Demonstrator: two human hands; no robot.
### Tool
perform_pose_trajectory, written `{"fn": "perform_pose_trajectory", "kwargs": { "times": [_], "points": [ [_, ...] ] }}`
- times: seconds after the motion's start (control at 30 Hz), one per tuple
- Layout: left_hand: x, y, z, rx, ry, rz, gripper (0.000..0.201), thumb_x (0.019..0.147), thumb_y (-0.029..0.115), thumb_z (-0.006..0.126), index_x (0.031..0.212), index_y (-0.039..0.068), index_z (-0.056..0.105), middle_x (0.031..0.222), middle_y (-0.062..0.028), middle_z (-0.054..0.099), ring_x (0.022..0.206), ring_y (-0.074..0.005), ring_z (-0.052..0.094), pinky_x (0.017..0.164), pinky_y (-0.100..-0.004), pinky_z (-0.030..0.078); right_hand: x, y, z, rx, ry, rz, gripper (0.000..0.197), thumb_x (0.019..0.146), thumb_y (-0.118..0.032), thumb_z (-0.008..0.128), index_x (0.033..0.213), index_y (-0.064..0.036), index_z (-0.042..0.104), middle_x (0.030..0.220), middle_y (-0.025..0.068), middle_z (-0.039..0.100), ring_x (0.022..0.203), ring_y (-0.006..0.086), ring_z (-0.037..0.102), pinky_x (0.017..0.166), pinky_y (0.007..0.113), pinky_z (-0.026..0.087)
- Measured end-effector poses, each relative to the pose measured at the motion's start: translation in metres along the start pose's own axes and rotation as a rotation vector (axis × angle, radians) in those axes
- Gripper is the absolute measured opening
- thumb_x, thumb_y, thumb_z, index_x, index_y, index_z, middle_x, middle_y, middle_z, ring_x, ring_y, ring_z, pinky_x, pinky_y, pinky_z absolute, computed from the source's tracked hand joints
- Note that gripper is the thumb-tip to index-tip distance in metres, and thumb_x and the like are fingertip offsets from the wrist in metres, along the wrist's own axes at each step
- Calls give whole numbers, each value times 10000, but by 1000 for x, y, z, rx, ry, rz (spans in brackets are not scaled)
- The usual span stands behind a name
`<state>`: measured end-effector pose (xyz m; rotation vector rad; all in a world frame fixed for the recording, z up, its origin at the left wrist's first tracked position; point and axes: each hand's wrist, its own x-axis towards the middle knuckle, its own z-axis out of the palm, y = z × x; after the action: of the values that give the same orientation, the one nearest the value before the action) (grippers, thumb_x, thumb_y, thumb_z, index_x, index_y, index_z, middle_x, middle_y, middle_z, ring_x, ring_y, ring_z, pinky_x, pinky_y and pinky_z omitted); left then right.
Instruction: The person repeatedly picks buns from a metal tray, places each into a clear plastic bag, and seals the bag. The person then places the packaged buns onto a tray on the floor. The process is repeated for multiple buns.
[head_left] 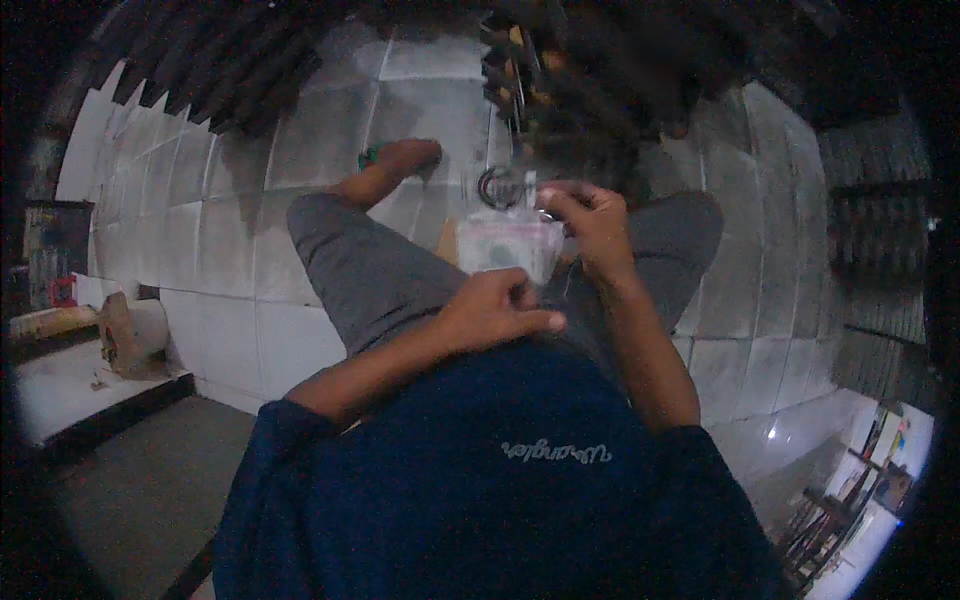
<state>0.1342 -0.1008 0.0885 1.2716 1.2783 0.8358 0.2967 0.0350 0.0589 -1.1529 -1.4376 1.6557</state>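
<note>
Between my knees is a clear, whitish plastic bag (510, 248), its contents blurred. My left hand (490, 312) is at its near edge with fingers curled and thumb stretched to the right; the lower end of the bag disappears behind these fingers. At the bag's upper right, my right hand (592, 225) pinches a pale, see-through piece (531, 190), smeared by motion. A dark ring (497, 188) shows just left of that piece, above the bag; whether the two are joined I cannot tell.
I sit on pale floor tiles (430, 110), legs bent, one bare foot (405, 158) ahead on the left. Dark stacked strips (245, 75) and a dark heap (590, 90) lie at the far side. A round-ended roll (135, 335) stands left; a cluttered shelf (860, 490) is at lower right.
</note>
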Motion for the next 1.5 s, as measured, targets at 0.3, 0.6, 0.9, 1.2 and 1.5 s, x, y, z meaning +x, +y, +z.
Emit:
{"fn": "perform_pose_trajectory", "kwargs": {
  "times": [0.3,0.6,0.9,1.2,1.5],
  "points": [
    [95,-42,-79,-313,696,78,360,1012,357,674,962,10,756,767,21,622,705,-102,540,637,-287,426,-17,-119,1,-479,-118,93,285,907,-288,822,996,-17,820,855,49,785,775,100,695,710,283,562],
    [108,-253,-174,-491,681,-210,189,915,178,736,932,-4,780,833,-57,720,690,-166,637,592,-372,523,185,-451,-91,-917,299,-1200,356,1016,-353,662,887,-40,772,815,48,753,721,130,699,687,319,568],
    [171,-235,-175,-291,459,-366,135,815,147,818,820,18,780,775,-64,721,636,-170,620,574,-346,508,420,-477,-196,-1172,105,243,378,963,-463,729,1060,-98,743,856,-31,700,676,128,596,594,328,478],
    [176,-192,-184,-522,502,-440,301,966,366,704,979,65,693,787,-25,614,680,-177,577,619,-368,480,292,-491,-184,-635,29,-681,378,972,-260,737,1245,-5,682,1216,101,710,1103,207,688,963,338,556],
    [122,-67,-104,-1542,642,-267,334,963,410,762,1027,115,619,877,-14,575,665,-126,557,706,-315,555,-24,-124,-5,210,98,-195,500,920,-168,789,1333,23,581,1285,141,652,1167,242,662,993,382,550]
  ]
}}
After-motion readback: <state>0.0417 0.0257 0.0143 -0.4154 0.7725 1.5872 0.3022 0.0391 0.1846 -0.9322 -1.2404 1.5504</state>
